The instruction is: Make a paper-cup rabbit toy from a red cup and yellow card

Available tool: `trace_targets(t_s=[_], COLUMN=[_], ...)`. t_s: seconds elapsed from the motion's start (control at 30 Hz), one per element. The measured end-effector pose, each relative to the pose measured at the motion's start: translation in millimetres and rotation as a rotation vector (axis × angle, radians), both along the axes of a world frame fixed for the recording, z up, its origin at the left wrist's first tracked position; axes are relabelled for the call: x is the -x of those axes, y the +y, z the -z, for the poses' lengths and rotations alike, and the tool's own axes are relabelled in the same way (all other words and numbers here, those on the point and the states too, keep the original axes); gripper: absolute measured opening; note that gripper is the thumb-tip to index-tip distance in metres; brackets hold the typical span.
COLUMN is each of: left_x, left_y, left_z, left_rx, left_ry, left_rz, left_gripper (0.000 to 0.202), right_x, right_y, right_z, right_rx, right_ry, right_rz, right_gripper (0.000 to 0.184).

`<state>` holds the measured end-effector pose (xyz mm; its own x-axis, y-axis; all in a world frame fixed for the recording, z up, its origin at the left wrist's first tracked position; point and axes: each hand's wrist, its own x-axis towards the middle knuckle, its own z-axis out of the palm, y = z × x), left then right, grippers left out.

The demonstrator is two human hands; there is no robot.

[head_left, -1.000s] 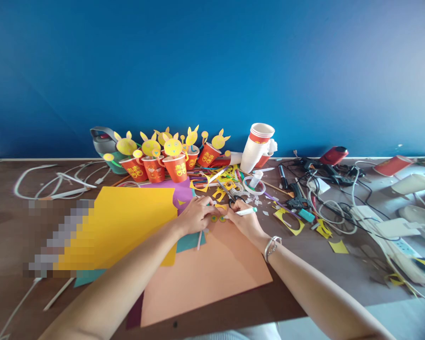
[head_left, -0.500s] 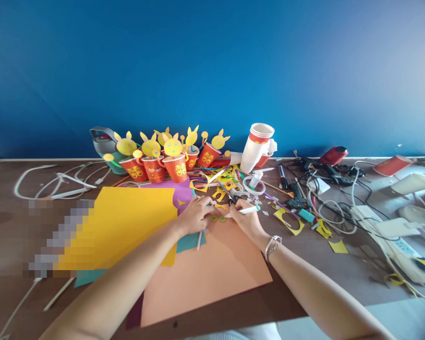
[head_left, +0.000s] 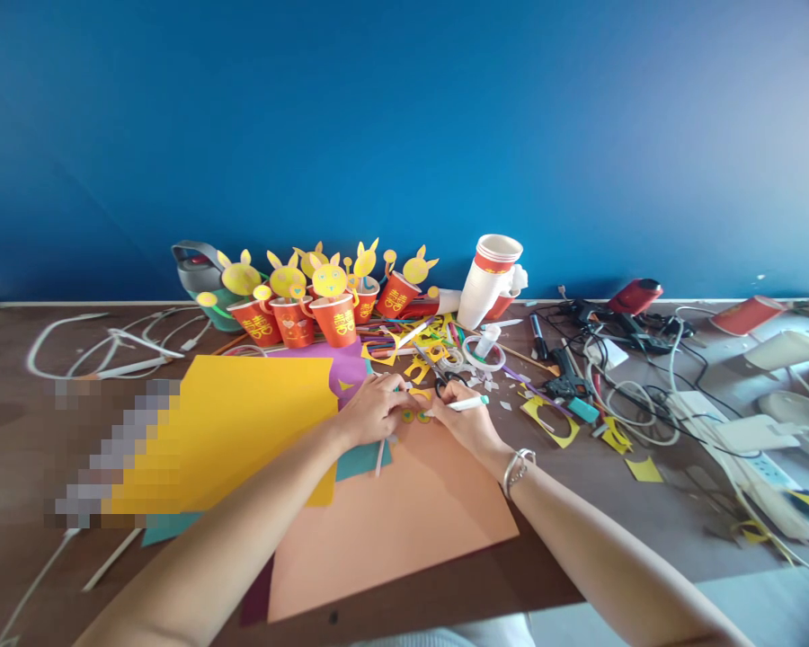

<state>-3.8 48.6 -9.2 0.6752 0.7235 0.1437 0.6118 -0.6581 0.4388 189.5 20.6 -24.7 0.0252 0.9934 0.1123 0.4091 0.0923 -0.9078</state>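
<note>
My right hand (head_left: 468, 418) grips a white marker pen (head_left: 468, 404) with a green end, its tip over one of two small yellow paper circles (head_left: 423, 416) with green marks. Beside them my left hand (head_left: 376, 411) is closed, fingertips at the edge of the circles; a bit of green shows at its fingers, but what it holds is hidden. Both hands are at the top edge of a peach paper sheet (head_left: 391, 530). Scissors with dark handles (head_left: 445, 379) lie just beyond the right hand. Under the left wrist is a teal paper piece (head_left: 364, 462).
Red cups (head_left: 333, 322) with yellow paper animal heads stand along the blue wall. A white cup stack (head_left: 489, 283) leans nearby. Yellow paper (head_left: 256, 431) lies at left. Right are paper scraps (head_left: 553, 422), a glue gun (head_left: 570, 377), cables and a power strip (head_left: 748, 467).
The marker pen in my right hand has tilted and shifted slightly left and down, its tip over the right-hand circle. My left hand stays almost still.
</note>
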Motion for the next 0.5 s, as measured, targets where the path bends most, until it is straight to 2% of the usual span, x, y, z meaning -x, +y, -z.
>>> trace_targets(t_s=[0.3, 0.5], left_x=[-0.2, -0.3], left_y=[0.0, -0.1], left_z=[-0.9, 0.2], left_rx=[0.007, 0.008], left_ry=[0.014, 0.014], left_rz=[0.002, -0.004], left_gripper=[0.041, 0.04], right_x=[0.0, 0.0], right_y=[0.1, 0.1], right_z=[0.3, 0.7], right_rx=[-0.005, 0.031], right_ry=[-0.045, -0.044], right_rz=[-0.006, 0.0], right_gripper=[0.033, 0.03])
